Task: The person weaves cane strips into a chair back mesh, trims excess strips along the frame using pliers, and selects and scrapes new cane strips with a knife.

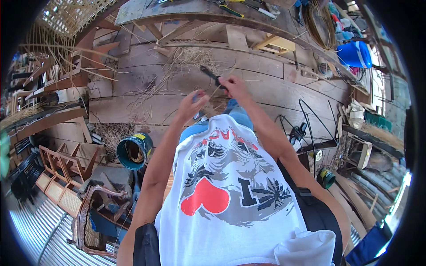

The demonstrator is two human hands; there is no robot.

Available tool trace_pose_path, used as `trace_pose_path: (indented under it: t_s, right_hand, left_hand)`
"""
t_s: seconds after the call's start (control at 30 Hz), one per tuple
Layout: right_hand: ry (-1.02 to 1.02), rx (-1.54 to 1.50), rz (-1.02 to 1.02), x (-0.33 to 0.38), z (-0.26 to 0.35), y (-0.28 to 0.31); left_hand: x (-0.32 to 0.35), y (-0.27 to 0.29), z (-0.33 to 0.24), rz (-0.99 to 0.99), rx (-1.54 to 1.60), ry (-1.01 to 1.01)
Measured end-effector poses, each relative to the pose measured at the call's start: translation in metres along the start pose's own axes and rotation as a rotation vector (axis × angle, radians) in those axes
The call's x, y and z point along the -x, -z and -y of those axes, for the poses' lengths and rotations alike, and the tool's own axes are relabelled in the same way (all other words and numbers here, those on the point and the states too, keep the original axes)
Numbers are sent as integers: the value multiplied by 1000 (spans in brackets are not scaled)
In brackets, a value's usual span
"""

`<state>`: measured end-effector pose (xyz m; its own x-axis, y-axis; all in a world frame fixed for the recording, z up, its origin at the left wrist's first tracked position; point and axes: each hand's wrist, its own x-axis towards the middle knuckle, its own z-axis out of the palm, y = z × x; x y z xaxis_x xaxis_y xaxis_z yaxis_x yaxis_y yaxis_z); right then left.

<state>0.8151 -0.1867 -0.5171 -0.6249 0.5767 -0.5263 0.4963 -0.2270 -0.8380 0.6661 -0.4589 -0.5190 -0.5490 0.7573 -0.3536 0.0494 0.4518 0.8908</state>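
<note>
In front of my lap, my right hand (235, 87) is closed round a slim black hand tool (210, 73). Its far end points away and to the left; its exact kind is too small to tell. My left hand (194, 103) is a little nearer and to the left, its fingers curled together in a pinch. A thin tan cane strand (216, 91) runs between the two hands, and the left fingers appear to grip it. Past the tool, a loose heap of cane shavings (193, 58) lies on the plank floor (262, 82).
A wooden workbench (186, 14) with pliers (231, 10) spans the far side. To my left stand a dark green bucket (145, 141) holding coiled cane and a carved chair frame (82, 217). A black metal frame (314, 128) stands right; a blue bucket (361, 55) sits far right.
</note>
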Motion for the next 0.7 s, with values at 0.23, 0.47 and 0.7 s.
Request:
trace_pose_path:
  t_s: [0.23,0.47,0.7]
  right_hand:
    - [-54,-33,-68,-2,-15,3]
    - [-12,-435,-682,-50,-29,371]
    - [77,191,-408,-39,22,437]
  left_hand:
    - [-18,-54,-31,-81,-23,-29]
    - [152,113,98,-139,-179,262]
    - [216,225,120,-152,-450,551]
